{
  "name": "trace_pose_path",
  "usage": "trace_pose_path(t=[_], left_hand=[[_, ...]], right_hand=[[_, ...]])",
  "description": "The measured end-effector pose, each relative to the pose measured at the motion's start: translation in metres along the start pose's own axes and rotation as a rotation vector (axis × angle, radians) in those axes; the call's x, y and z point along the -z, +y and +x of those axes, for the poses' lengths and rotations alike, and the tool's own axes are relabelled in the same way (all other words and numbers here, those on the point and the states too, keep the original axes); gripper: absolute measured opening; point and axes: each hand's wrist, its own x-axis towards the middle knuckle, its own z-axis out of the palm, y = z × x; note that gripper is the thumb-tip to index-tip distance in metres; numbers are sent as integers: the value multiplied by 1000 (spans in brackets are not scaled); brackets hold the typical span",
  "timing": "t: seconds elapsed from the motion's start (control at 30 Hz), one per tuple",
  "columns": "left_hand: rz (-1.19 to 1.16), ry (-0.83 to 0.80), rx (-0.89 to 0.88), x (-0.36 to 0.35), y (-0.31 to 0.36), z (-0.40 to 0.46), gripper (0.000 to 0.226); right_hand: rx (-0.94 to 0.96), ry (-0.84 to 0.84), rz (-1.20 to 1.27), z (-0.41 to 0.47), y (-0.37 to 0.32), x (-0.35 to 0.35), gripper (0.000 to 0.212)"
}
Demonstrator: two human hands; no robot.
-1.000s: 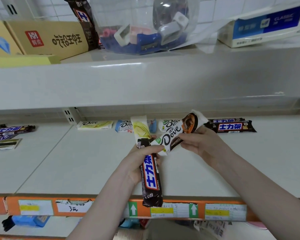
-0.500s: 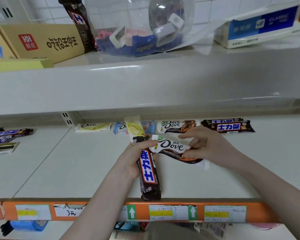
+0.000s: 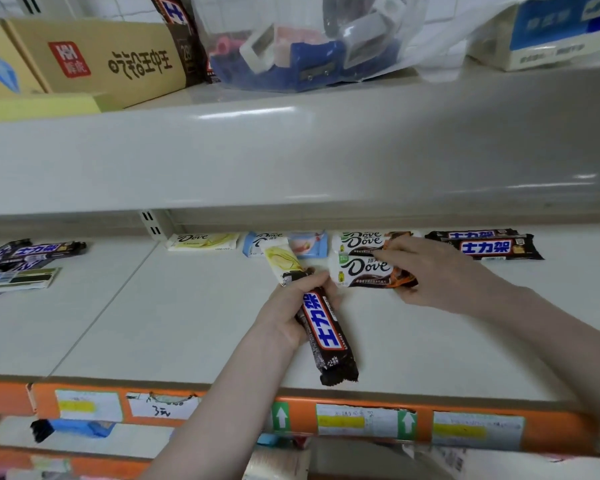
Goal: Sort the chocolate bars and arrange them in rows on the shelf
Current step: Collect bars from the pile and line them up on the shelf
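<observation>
Gripped in the left hand (image 3: 284, 317) are two bars at once: a dark Snickers bar (image 3: 326, 336), its blue Chinese lettering edged in red, with its lower end reaching toward the shelf's front lip, and a pale yellow bar (image 3: 283, 263) fanned out behind it. Fingers of the right hand (image 3: 437, 275) curl over the right end of a white-and-brown Dove bar (image 3: 364, 271), holding it flat on the shelf (image 3: 153, 323).

Taking that shelf as the landmark, and going by size: above it runs the broad grey underside of the upper shelf (image 3: 291, 161), which carries a brown cardboard box (image 3: 94, 60) with a red logo and black characters, a clear bag of blue and white parts (image 3: 305, 46), and a blue-and-white carton (image 3: 548, 32) too blurred to read. Along the shelf's front edge is an orange price strip (image 3: 222, 407) with yellow-marked paper labels, one handwritten scrawl that cannot be made out, and green tags with white arrows.

At the shelf's back wall lie, from the left, a yellow Dove bar (image 3: 203, 241), a light blue Dove bar (image 3: 284, 243) partly hidden by the held yellow one, a second brown Dove bar (image 3: 364, 242) just behind the one being held, and stacked Snickers bars (image 3: 485, 245). At the shelf's far left sits a loose pile of Snickers bars (image 3: 28, 258).
</observation>
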Motion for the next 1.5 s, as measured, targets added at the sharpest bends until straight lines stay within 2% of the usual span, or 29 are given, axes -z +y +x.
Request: trace_pose_path(t=[0.17,0.27,0.47,0.7,1.0,1.1,1.17,1.33,1.43,1.5], left_hand=[[-48,-25,14,3,-1,1,12],[-68,-24,34,4,0,0,14],[-81,-37,52,7,2,2,12],[-115,-55,63,7,2,4,11],[-345,-40,15,7,8,2,23],[-389,-44,-53,6,8,3,23],[-427,-48,-116,5,6,4,21],[-467,-60,-281,1,-2,6,20],[-447,-78,-306,-4,-7,7,21],[-425,-105,-302,-9,-11,7,21]], right_hand=[[-71,-66,-28,20,26,-14,44],[-155,-65,-27,25,34,-20,45],[-244,-189,12,34,36,-17,51],[-224,-156,-31,37,36,-20,48],[-203,-13,45,30,30,-24,36],[-290,85,176,24,9,-12,30],[-314,91,313,16,-9,-3,27],[-437,-83,633,-7,-50,11,19],[-493,-104,836,-15,-61,14,13],[-536,-135,972,-17,-63,16,18]])
